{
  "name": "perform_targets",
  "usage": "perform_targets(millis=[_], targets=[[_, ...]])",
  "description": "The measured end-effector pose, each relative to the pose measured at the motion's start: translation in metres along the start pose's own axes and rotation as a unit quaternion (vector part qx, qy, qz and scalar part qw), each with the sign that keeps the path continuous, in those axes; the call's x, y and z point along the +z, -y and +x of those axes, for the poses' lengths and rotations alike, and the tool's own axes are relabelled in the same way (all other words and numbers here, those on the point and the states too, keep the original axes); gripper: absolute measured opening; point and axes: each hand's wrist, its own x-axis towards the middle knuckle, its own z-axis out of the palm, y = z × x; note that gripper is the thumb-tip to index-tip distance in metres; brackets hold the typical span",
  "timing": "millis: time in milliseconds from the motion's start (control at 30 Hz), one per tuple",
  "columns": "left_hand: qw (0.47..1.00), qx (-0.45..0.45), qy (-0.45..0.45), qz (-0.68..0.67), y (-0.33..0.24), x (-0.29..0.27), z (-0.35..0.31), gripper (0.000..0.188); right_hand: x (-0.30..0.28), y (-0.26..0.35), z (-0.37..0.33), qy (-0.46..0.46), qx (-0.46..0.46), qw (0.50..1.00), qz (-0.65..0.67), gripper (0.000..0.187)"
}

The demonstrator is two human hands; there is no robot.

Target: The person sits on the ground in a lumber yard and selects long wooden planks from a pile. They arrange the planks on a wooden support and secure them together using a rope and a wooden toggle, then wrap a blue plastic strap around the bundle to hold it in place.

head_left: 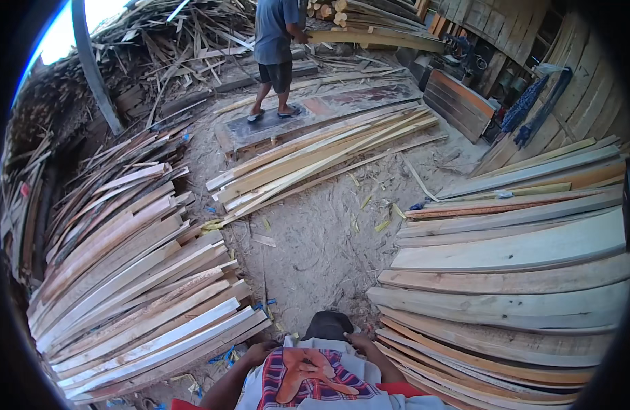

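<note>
1. As far as can be seen, find left hand (262,352) and right hand (362,343) both low, close to front edge of light shirt (322,383) w/ plaid and orange print, one on each side of dark rounded thing (327,324) (kind unclear).
2. Can't judge if spread, pressed together or pinching cloth, because of small, partly hidden fingers. See no plank in either.
3. Find right plank pile (492,294) just beside right hand; can't confirm contact. See left plank pile (151,287) near left hand, fwd and to left.
4. Re progress: would judge as done the laying of right plank pile, w/ wide boards approx. parallel, and of left plank pile, w/ uneven ends.
5. See middle planks (329,154) farther fwd on sandy ground (315,239), some crossing, so prob. less ordered.
6. Can't tell remaining amount. Note co-worker (272,48) in bg, standing on flat slab (264,131), w/ one arm at end of long timber (380,39); would guess handling there as unfinished.
7. Note also scrap heap (151,68), upper left.
</note>
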Motion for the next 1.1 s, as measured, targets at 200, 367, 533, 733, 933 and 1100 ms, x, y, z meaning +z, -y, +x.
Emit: perform_targets(millis=[200, 367, 533, 733, 933, 1100], targets=[[0.986, -0.085, -0.142, -0.019, -0.065, 0.093, 0.045, 0.059, -0.180, 0.151, 0.045, 0.008, -0.022, 0.930, -0.368, 0.037], [0.991, -0.095, -0.022, -0.087, -0.069, 0.234, 0.091, 0.050, -0.198, 0.245, 0.063, 0.056, -0.084, 0.981, -0.164, 0.035], [0.928, -0.147, -0.261, -0.221, -0.133, 0.259, 0.055, 0.044, -0.136, 0.239, 0.037, 0.160, -0.030, 0.882, -0.442, 0.048], [0.801, -0.121, -0.428, -0.401, -0.161, 0.304, 0.012, 0.038, -0.057, 0.184, -0.002, 0.355, -0.200, 0.660, -0.632, 0.058], [0.787, -0.133, -0.398, -0.452, -0.126, 0.368, -0.002, 0.037, -0.018, 0.128, 0.028, 0.232, -0.340, 0.563, -0.716, 0.064], [0.768, -0.158, -0.388, -0.484, -0.109, 0.407, -0.001, 0.037, 0.010, 0.166, -0.093, 0.159, -0.177, 0.670, -0.703, 0.058]])
